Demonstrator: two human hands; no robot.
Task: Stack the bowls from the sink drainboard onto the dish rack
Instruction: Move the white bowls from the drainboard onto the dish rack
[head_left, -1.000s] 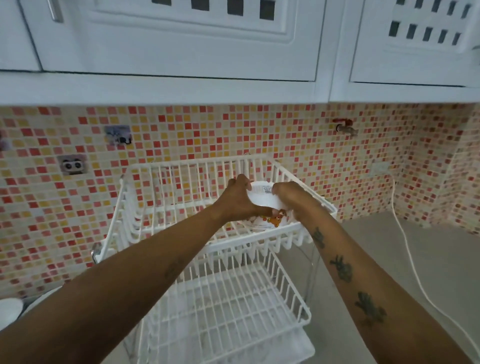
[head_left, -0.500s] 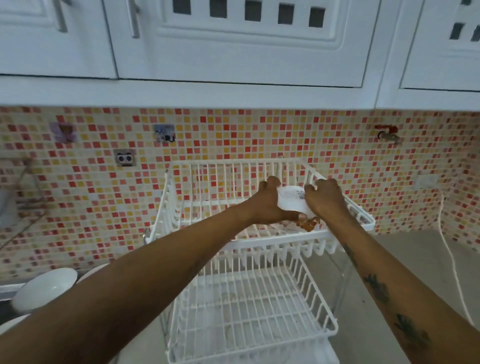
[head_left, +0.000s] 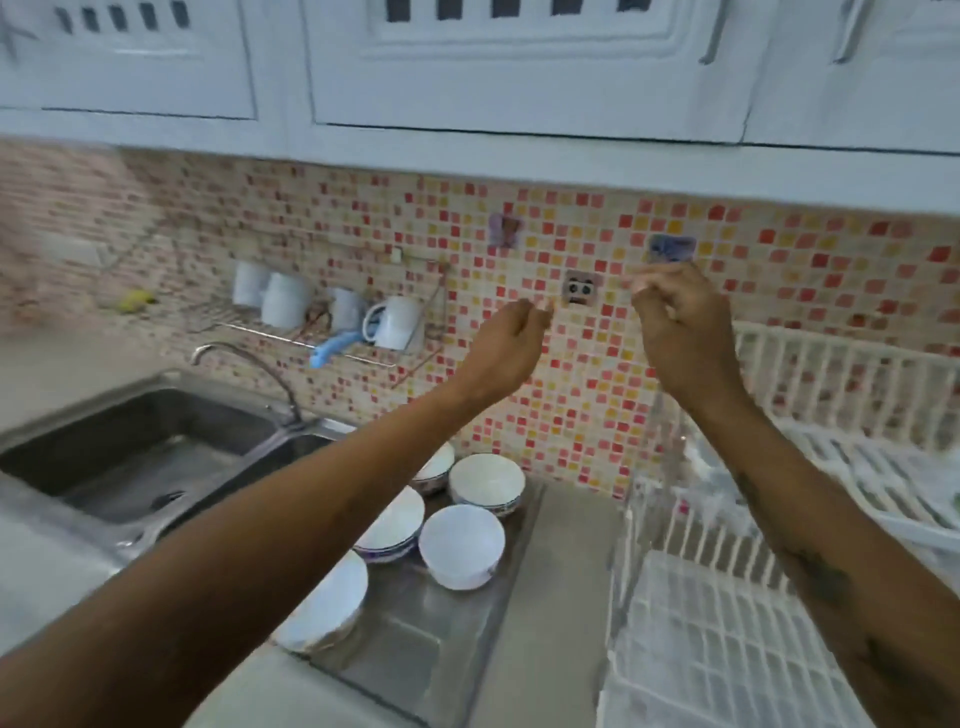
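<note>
Several white bowls sit upside down on the steel drainboard (head_left: 415, 644), among them one near the wall (head_left: 487, 481), one in the middle (head_left: 461, 543) and one nearest me (head_left: 327, 605). The white wire dish rack (head_left: 852, 467) stands at the right, blurred by motion. My left hand (head_left: 511, 345) and my right hand (head_left: 678, 325) hover in the air in front of the mosaic wall, above the bowls and left of the rack. Both hold nothing, with their fingers loosely curled. The bowl in the rack is not visible.
A steel sink (head_left: 140, 447) with a curved tap (head_left: 249, 364) lies at the left. A wall shelf (head_left: 322, 322) carries white mugs and a blue brush. White cupboards (head_left: 519, 62) hang overhead. A grey counter (head_left: 566, 571) separates drainboard and rack.
Both hands let go of the bowl in the rack's upper tier and swung left, empty. My head turned left, bringing the sink and the drainboard bowls into view.
</note>
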